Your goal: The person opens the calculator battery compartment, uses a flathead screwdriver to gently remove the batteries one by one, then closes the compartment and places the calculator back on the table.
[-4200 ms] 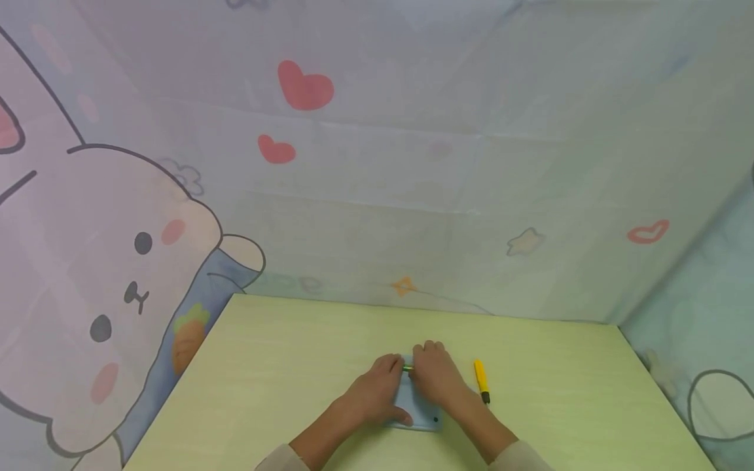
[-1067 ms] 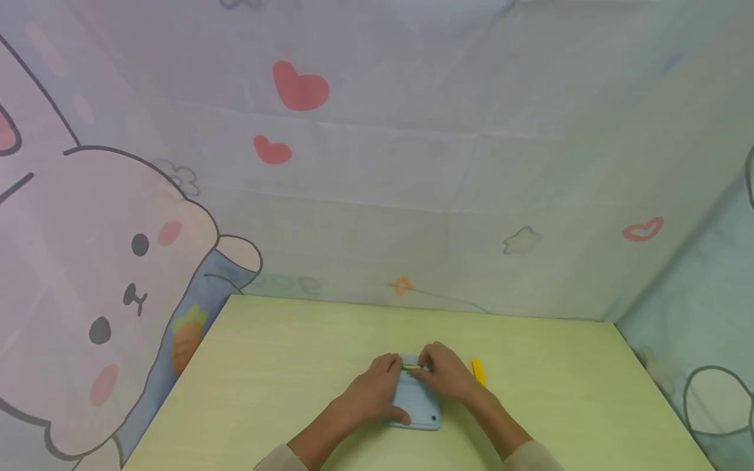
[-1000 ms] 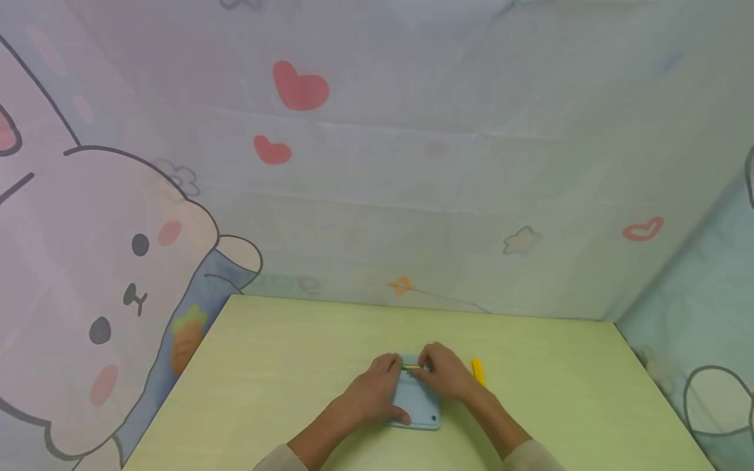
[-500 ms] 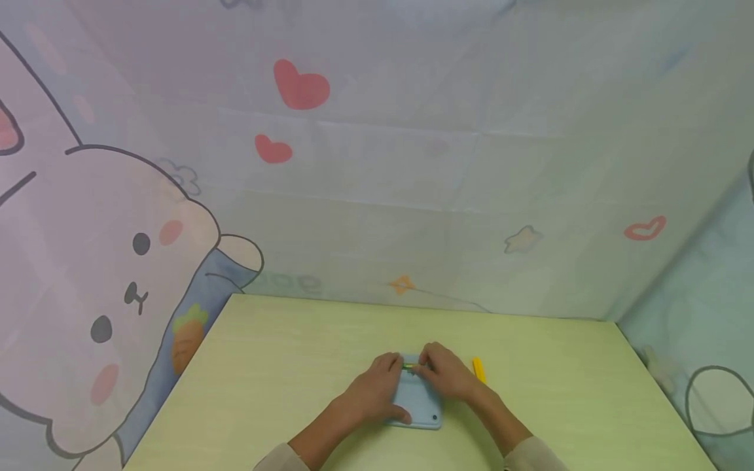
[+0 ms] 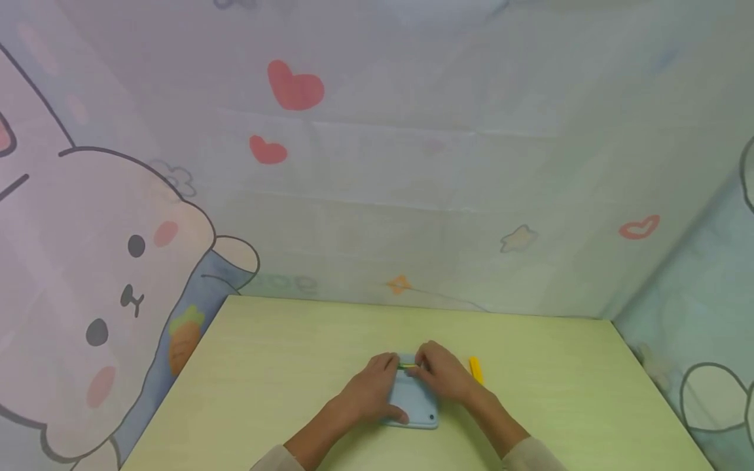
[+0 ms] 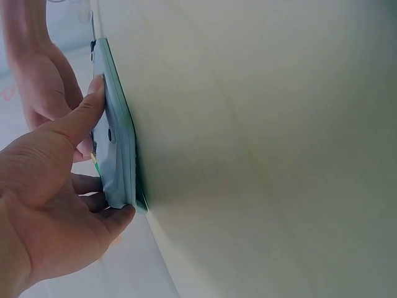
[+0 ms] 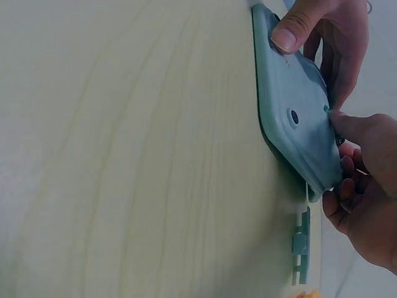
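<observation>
A flat light-blue plastic device [image 5: 417, 400] lies face down on the table, small dark screw holes in its back. My left hand [image 5: 368, 390] grips its left side, thumb on the near part and fingers round the far edge. A thin green-and-yellow battery [image 5: 408, 366] shows across the device's far end, between the two hands. My right hand [image 5: 446, 376] pinches the battery's right end between thumb and fingers. In the right wrist view the right thumb [image 7: 353, 127] is at the device's edge and the other fingers curl beside its corner. The battery slot itself is largely hidden by the hands.
A small blue-green clip-like cover [image 7: 302, 245] lies on the table beside the device. The yellow handle of a slim tool [image 5: 476, 370] shows right of my right hand, its lower end behind the forearm. A patterned cloth [image 5: 377, 196] hangs behind the table.
Since the earliest frame my right hand has turned and shifted slightly, showing more of the battery, and its forearm now covers the tool's black end. My left hand stays put on the device.
</observation>
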### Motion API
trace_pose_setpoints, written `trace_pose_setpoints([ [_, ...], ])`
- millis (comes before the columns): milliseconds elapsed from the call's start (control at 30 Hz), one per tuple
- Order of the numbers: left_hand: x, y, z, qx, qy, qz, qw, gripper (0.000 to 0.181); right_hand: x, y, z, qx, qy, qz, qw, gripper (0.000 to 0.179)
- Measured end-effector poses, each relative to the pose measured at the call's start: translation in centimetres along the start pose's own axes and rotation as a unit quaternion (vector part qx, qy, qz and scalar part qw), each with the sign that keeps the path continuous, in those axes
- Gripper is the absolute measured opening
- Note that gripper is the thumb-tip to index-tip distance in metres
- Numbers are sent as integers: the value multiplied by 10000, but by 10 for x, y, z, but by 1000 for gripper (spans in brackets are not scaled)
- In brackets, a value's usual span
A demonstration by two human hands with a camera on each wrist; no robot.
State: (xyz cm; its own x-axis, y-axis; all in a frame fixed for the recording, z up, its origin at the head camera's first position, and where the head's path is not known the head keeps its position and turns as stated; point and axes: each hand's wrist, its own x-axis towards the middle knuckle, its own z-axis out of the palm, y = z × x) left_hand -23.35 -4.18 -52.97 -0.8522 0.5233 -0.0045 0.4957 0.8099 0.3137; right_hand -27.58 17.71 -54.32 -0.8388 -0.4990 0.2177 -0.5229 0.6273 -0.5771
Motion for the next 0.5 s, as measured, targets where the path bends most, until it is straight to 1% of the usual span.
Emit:
trace_pose_setpoints([
  [133,-2,1,-1,-5,-4,-14,10000,114,2,-3,-2,13,-10,-36,10000,19],
  [367,-2,4,-4,-89,7,-78,9999,115,2,1,1,233,-55,52,9997,15],
  [500,-1,3,-3,-98,-38,-142,9998,116,0,3,3,320,24,3,9995,14],
])
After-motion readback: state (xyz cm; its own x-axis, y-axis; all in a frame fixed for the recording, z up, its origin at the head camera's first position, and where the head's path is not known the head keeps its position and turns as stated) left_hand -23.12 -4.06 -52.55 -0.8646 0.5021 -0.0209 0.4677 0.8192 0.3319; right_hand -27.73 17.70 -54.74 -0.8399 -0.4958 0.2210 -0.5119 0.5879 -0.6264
